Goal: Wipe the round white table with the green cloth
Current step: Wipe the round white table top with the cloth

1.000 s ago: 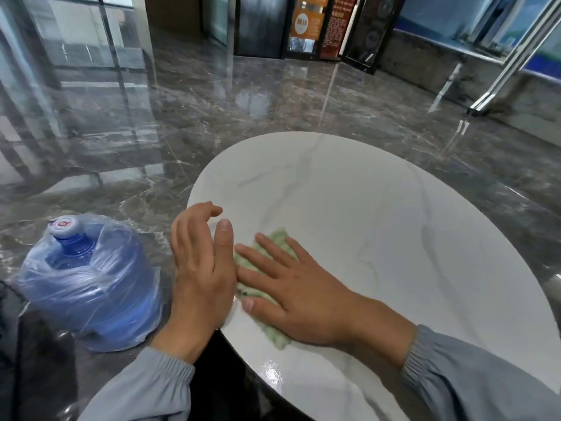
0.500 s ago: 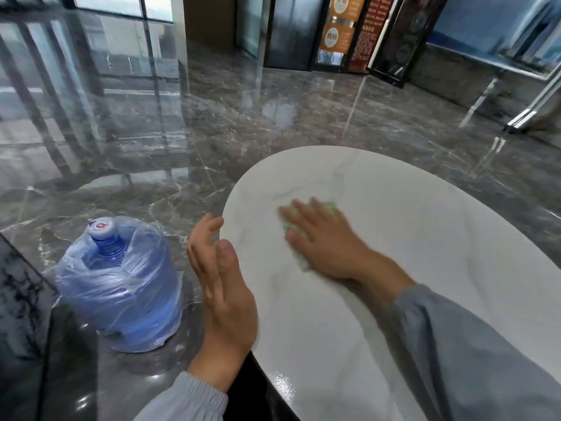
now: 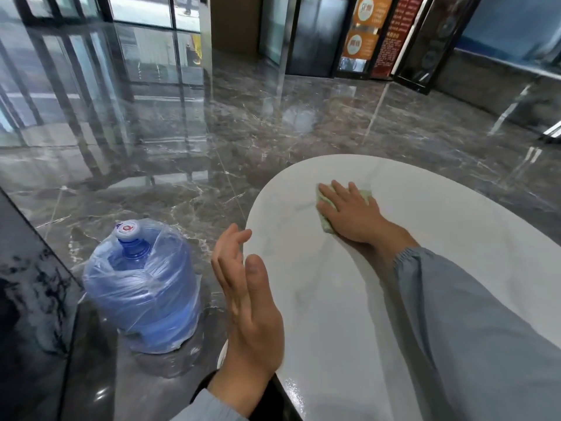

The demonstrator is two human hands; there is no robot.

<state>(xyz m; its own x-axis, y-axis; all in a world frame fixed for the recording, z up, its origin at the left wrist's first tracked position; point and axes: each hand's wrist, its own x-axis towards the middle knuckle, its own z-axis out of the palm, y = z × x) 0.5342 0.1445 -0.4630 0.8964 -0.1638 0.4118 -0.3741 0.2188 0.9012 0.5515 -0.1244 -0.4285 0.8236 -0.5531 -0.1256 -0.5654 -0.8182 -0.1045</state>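
Green cloth (image 3: 365,196) lies flat under right hand (image 3: 352,215)

Round white tabletop (image 3: 318,299): glossy, faint grey veining, thin rim; fills lower right of view. Green cloth (image 3: 326,225): pale, crumpled, lying on tabletop nr its far-left edge, inside the rim. Mostly covered by right grip (image 3: 349,214), pressed flat on it w/ fingers straight; only cloth edges show, past fingertips & beside thumb.

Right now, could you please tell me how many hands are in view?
2: the right hand lies flat on the green cloth on the table; the left hand is open at the table's left edge.
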